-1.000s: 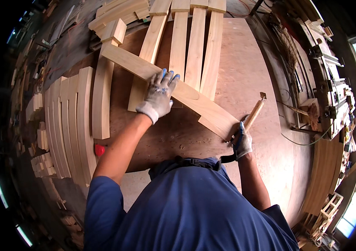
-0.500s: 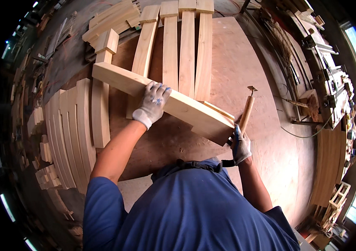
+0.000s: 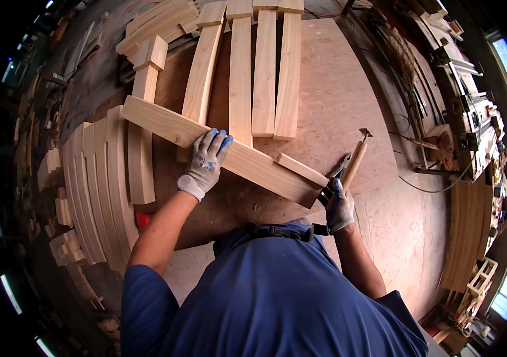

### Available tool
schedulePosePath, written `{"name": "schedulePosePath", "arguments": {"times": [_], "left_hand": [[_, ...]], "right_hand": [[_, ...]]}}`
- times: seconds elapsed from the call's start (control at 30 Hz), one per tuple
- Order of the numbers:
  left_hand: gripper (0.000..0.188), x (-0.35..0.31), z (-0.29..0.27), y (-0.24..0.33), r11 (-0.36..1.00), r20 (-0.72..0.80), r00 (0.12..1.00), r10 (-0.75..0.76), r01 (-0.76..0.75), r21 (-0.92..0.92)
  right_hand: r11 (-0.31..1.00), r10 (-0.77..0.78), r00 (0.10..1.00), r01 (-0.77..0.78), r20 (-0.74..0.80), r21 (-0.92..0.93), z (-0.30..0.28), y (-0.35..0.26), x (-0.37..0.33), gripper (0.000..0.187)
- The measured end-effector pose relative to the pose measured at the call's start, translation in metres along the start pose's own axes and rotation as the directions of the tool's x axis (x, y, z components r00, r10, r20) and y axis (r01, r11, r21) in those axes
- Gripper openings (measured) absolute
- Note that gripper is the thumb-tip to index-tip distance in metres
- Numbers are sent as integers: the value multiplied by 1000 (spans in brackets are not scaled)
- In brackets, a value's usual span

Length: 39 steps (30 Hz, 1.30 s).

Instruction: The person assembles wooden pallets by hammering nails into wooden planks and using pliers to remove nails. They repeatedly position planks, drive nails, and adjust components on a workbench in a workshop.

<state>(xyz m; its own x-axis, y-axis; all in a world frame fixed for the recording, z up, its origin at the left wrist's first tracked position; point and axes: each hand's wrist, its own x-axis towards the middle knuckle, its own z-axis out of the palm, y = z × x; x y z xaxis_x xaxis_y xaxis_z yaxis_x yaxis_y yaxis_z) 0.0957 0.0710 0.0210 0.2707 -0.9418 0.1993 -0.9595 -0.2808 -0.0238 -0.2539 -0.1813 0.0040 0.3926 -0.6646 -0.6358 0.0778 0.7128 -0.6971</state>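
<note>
A long wooden beam point(image 3: 253, 163) slants across in front of me, its left end farther away. My left hand point(image 3: 206, 162), in a grey glove with blue marks, is closed over its middle. A narrow raised strip point(image 3: 302, 169) runs along its far edge near the right end. My right hand point(image 3: 340, 208), also gloved, is closed at that end around a wooden-handled tool point(image 3: 356, 159) with a small metal crosspiece head, pointing away from me. A dark metal tool point(image 3: 341, 163) shows beside it; whether the hand holds this too, I cannot tell.
Several beams with blocks at their far ends point(image 3: 240, 77) lie on the brown board point(image 3: 331, 77). Another block-ended beam point(image 3: 141, 160) and a row of planks point(image 3: 99, 184) are at left. A red object point(image 3: 142, 220) sits near my left forearm. Timber and machinery point(image 3: 470, 119) line the right.
The beam has shifted slightly left and tilted, so its raised strip shows more. The tool in my right hand has swung a little right, and the dark metal tool and red object have come into sight.
</note>
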Motion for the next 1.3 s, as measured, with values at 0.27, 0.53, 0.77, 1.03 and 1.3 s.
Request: {"name": "schedulePosePath", "arguments": {"times": [0.27, 0.53, 0.77, 1.03, 1.3], "left_hand": [[88, 59, -40, 9, 996, 449, 890, 83, -55, -77], [69, 66, -38, 13, 992, 453, 885, 110, -72, -99], [74, 22, -7, 52, 997, -41, 998, -42, 40, -68], [73, -15, 7, 79, 996, 27, 999, -35, 33, 77], [89, -17, 1, 67, 993, 315, 946, -75, 98, -58]], "right_hand": [[1000, -8, 1000, 8, 18, 7, -5, -1, 4, 39], [999, -17, 1000, 18, 5, -45, 9, -10, -1, 34], [989, -111, 991, 117, 68, -88, 23, -45, 31, 37], [973, -95, 995, 86, -35, -216, 20, -32, 51, 29], [975, -80, 997, 75, -13, -208, 7, -21, 36, 25]]}}
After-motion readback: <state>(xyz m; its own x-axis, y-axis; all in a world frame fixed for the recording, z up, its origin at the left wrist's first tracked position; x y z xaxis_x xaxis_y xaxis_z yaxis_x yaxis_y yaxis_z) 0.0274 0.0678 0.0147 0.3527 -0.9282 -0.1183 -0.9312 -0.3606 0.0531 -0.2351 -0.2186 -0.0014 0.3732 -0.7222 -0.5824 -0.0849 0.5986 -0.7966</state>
